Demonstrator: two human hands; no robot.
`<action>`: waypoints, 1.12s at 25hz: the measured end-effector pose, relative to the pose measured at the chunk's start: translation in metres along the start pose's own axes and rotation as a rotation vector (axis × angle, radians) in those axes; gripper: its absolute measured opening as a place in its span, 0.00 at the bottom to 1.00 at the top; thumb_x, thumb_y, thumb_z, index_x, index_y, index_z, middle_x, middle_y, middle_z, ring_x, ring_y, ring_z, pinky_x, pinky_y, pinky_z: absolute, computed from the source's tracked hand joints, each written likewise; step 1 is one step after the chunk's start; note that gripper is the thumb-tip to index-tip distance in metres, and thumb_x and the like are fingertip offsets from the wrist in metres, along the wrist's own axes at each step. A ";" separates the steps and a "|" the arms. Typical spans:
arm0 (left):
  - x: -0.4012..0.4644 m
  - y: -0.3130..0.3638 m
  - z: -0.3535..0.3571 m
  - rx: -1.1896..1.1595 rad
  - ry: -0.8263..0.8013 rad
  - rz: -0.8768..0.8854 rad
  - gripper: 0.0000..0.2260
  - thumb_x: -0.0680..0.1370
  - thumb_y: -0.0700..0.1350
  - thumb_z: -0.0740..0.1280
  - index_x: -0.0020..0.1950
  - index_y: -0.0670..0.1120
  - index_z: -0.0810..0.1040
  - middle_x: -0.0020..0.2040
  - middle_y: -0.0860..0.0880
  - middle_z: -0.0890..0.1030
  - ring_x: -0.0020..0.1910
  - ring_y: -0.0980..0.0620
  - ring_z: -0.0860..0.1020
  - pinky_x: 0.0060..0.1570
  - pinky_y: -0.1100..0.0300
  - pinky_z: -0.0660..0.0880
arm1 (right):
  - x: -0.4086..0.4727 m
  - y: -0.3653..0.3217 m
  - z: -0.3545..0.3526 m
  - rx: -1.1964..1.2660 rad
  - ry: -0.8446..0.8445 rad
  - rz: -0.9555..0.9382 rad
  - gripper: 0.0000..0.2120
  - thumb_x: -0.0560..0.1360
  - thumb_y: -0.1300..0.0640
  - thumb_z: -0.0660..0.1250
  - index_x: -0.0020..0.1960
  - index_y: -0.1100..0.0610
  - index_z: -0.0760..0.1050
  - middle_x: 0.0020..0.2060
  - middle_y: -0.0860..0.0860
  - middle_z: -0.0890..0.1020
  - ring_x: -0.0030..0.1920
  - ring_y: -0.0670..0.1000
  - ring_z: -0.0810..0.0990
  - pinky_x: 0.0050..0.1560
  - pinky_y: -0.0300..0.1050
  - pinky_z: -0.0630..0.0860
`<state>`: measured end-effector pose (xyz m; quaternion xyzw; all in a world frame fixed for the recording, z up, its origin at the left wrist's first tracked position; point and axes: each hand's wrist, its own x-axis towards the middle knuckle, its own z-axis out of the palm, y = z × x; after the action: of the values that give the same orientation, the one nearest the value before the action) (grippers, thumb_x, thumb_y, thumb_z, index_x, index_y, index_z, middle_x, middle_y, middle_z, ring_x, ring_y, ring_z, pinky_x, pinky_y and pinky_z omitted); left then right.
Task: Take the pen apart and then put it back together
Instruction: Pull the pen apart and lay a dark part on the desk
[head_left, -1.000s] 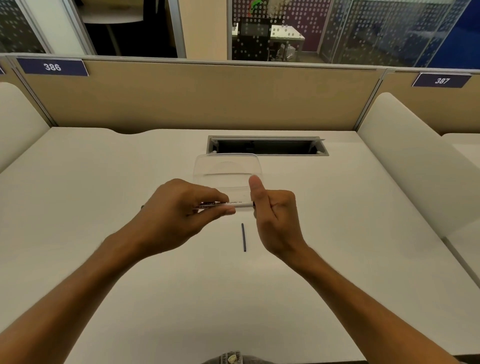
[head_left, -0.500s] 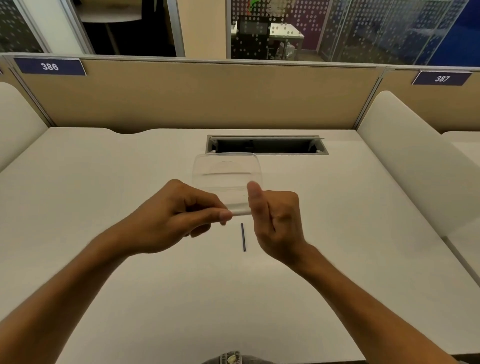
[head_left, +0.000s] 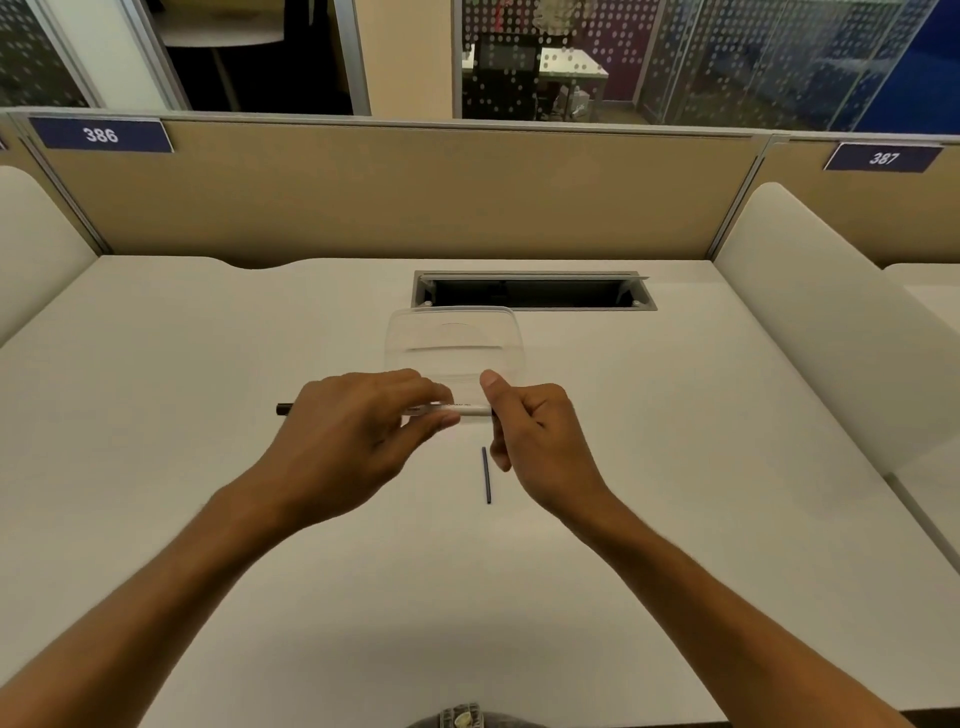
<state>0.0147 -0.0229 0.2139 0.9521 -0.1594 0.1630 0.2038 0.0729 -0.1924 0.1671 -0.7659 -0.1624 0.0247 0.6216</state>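
Two readable signs, both white digits on dark blue plates fixed along the top of the beige desk partition (head_left: 395, 197). Left plate (head_left: 101, 135) read "386". Right plate (head_left: 883, 157) read "387", sitting on the next partition section past the divider post. Pen barrel (head_left: 470, 410) carried a line of small dark print on its white body, between the two hands, but it was too small and blurred to read. No other legible text in the head view.
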 end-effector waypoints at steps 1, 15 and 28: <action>0.000 0.004 0.003 0.012 0.004 0.002 0.14 0.77 0.54 0.63 0.52 0.48 0.83 0.42 0.53 0.84 0.32 0.57 0.75 0.31 0.67 0.68 | 0.000 0.000 0.001 0.026 -0.010 0.047 0.25 0.81 0.49 0.59 0.27 0.58 0.69 0.19 0.47 0.70 0.22 0.47 0.70 0.25 0.38 0.70; 0.002 0.014 0.015 0.016 -0.015 0.132 0.15 0.78 0.50 0.62 0.61 0.47 0.79 0.45 0.50 0.84 0.35 0.48 0.81 0.31 0.52 0.79 | -0.001 -0.001 0.013 0.007 0.127 -0.092 0.24 0.77 0.43 0.58 0.23 0.48 0.67 0.17 0.42 0.70 0.23 0.44 0.72 0.26 0.31 0.68; 0.020 0.009 -0.020 -0.540 -0.443 0.057 0.13 0.80 0.47 0.61 0.61 0.48 0.80 0.39 0.69 0.80 0.39 0.62 0.78 0.41 0.71 0.72 | 0.002 0.006 0.008 -0.148 0.168 -0.766 0.30 0.83 0.51 0.52 0.25 0.61 0.67 0.19 0.52 0.67 0.22 0.48 0.65 0.24 0.37 0.60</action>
<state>0.0245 -0.0265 0.2415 0.8713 -0.2636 -0.0898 0.4040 0.0739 -0.1855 0.1603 -0.6919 -0.3861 -0.2833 0.5403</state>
